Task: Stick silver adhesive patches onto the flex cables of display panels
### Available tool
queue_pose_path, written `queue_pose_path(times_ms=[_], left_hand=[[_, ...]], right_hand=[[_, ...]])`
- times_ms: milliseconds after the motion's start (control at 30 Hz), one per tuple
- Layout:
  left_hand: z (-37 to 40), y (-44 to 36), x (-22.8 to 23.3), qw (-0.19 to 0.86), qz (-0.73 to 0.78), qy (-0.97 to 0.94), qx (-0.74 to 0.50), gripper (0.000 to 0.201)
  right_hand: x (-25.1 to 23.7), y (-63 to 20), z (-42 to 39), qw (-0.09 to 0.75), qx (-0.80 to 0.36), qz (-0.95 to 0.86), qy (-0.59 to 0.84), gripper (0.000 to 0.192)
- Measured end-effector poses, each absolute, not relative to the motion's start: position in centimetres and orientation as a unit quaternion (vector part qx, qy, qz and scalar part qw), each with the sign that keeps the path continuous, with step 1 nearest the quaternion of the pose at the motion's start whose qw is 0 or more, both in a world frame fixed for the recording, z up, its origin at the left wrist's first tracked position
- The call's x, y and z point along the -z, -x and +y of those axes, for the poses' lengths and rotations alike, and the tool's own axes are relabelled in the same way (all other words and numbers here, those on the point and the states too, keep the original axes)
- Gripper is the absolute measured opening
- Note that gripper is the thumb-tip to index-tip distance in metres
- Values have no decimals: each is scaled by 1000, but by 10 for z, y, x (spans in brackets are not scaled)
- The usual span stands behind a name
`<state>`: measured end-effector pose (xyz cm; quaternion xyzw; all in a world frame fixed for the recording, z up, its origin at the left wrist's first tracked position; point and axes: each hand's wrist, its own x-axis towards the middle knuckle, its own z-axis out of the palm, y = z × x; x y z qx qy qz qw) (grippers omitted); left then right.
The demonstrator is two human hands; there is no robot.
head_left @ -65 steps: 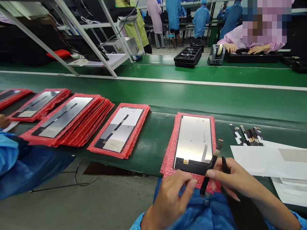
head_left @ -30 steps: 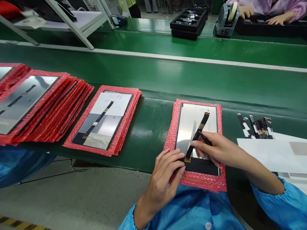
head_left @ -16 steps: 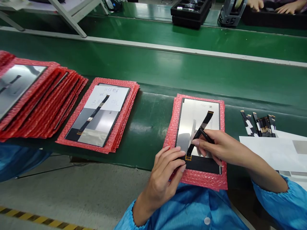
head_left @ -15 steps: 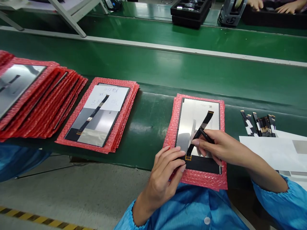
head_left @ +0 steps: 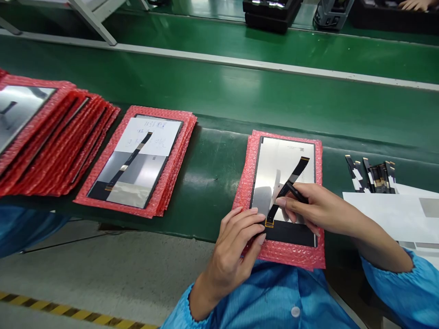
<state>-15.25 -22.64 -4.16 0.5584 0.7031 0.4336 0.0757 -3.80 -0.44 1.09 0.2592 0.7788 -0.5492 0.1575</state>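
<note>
In front of me a display panel (head_left: 288, 153) with a silvery back and a black lower strip lies on red bubble-wrap sleeves (head_left: 252, 157). A black flex cable (head_left: 298, 170) runs slantwise across it, its gold lower end on the black strip. My right hand (head_left: 308, 208) rests over the panel, its thumb and fingers pinching a slim black tool (head_left: 297, 193) against the cable; the tool's tip is hidden. My left hand (head_left: 236, 242) lies with outstretched fingers on the panel's lower left edge, fingertips close to the cable's gold end.
To the left lies another panel (head_left: 137, 160) with a handwritten paper and a cable on stacked sleeves. Farther left is a big fanned pile of red sleeves (head_left: 51, 151). Several loose flex cables (head_left: 373, 176) and white sheets (head_left: 380, 210) sit at right. Black trays (head_left: 270, 16) stand across the bench.
The view has shifted slightly, so the surroundings appear a little higher and farther left. Both hands, the tool and the cable keep nearly the same places on the panel.
</note>
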Motion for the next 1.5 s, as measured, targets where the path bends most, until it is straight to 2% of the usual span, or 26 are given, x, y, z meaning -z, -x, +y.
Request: queue_pose_path(times_ms=[600, 900, 1500], left_hand=[[-226, 154, 39, 68, 703, -591, -390, 48], [-226, 155, 40, 63, 700, -603, -377, 46], [-226, 153, 45, 17, 701, -600, -384, 43]], right_hand=[[-15, 40, -4, 166, 557, 769, -266, 36], [-11, 39, -5, 175, 543, 778, -262, 38], [-9, 41, -5, 159, 560, 767, -269, 31]])
